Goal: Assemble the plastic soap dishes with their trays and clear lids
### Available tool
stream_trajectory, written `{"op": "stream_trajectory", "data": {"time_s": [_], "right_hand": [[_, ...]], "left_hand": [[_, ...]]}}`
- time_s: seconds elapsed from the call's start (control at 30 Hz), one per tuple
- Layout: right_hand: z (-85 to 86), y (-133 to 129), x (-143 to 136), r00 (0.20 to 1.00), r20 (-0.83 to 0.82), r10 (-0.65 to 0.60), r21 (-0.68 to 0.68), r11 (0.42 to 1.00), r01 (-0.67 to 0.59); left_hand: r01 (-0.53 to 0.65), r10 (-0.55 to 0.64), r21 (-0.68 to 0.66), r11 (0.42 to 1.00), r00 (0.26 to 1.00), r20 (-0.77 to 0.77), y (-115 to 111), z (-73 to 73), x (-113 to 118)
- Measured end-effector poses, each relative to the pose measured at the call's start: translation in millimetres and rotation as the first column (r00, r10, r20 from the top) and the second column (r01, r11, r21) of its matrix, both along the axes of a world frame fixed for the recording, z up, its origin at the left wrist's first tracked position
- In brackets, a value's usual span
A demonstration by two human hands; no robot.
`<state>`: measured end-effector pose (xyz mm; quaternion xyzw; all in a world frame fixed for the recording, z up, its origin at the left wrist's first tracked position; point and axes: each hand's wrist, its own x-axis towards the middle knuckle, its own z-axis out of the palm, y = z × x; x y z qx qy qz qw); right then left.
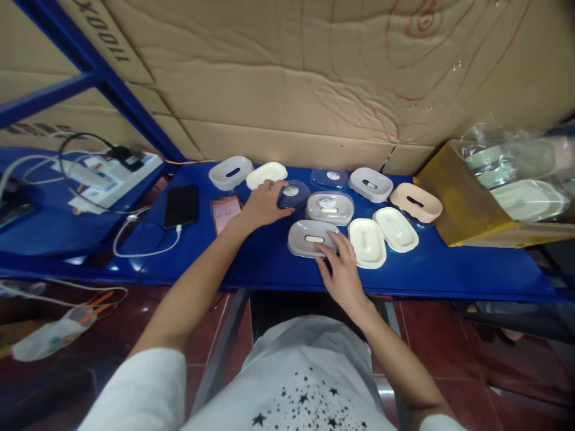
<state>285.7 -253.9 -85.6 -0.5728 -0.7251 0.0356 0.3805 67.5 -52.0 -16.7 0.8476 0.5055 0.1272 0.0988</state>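
Observation:
My left hand (265, 205) has its thumb and fingers around the left edge of a clear plastic lid (295, 193) with a round label. Nearer to me, my right hand (344, 263) grips the right end of a grey soap dish (302, 238), whose slot shows a cream piece inside. Just behind that dish sits another grey soap dish (311, 209) under a clear labelled lid. Two cream trays (367, 254) lie to the right of my right hand. Beyond my left fingers is one more cream tray (266, 173), partly covered by the hand.
Along the back are grey shells (218, 173), a loose clear lid (321, 178) and a peach shell (404, 196). An open cardboard box (442, 209) of wrapped pieces stands right. A phone (180, 206) on a cable, a pink card (224, 212) and power strips (119, 188) lie left.

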Motion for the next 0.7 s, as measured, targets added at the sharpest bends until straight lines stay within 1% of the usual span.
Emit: {"op": "stream_trajectory", "data": {"time_s": [0.03,0.07,0.17,0.23,0.27,0.33,0.4,0.47,0.6,0.7], "right_hand": [[-0.7,3,1,1.000,-0.019,0.022,-0.014,1.000,-0.023],[-0.9,6,3,0.998,-0.035,0.048,-0.029,0.998,-0.049],[3.6,14,8,0.989,-0.081,0.127,-0.076,0.988,-0.133],[10.1,15,11,0.975,-0.138,0.174,-0.100,0.977,-0.188],[13.8,14,13,0.968,-0.170,0.186,-0.106,0.973,-0.205],[20.0,11,15,0.960,-0.217,0.177,-0.102,0.974,-0.203],[22.9,8,15,0.961,-0.241,0.138,-0.084,0.983,-0.162],[21.7,7,14,0.960,-0.262,0.102,-0.070,0.990,-0.124],[13.0,8,12,0.941,-0.331,0.067,-0.062,0.994,-0.093],[10.2,8,11,0.912,-0.409,0.022,-0.070,0.996,-0.055]], "left_hand": [[-0.013,0.012,0.030,0.999,0.999,0.037,-11,0.2,-7],[-0.009,-0.003,0.084,0.996,0.991,0.137,-23,0.4,-14],[0.100,-0.151,0.169,0.981,0.935,0.322,-59,-1.7,-26],[0.203,-0.252,0.165,0.965,0.892,0.375,-77,-6.7,-26],[0.260,-0.299,0.150,0.954,0.872,0.388,-83,-9.7,-24],[0.361,-0.378,0.121,0.925,0.837,0.396,-87,-15.1,-20],[0.413,-0.425,0.118,0.903,0.819,0.387,-84,-18.1,-17],[0.433,-0.452,0.138,0.891,0.810,0.374,-79,-18.8,-13],[0.461,-0.495,0.182,0.868,0.790,0.360,-73,-20.6,-9],[0.456,-0.486,0.169,0.874,0.814,0.318,-74,-25.5,-6]]}}
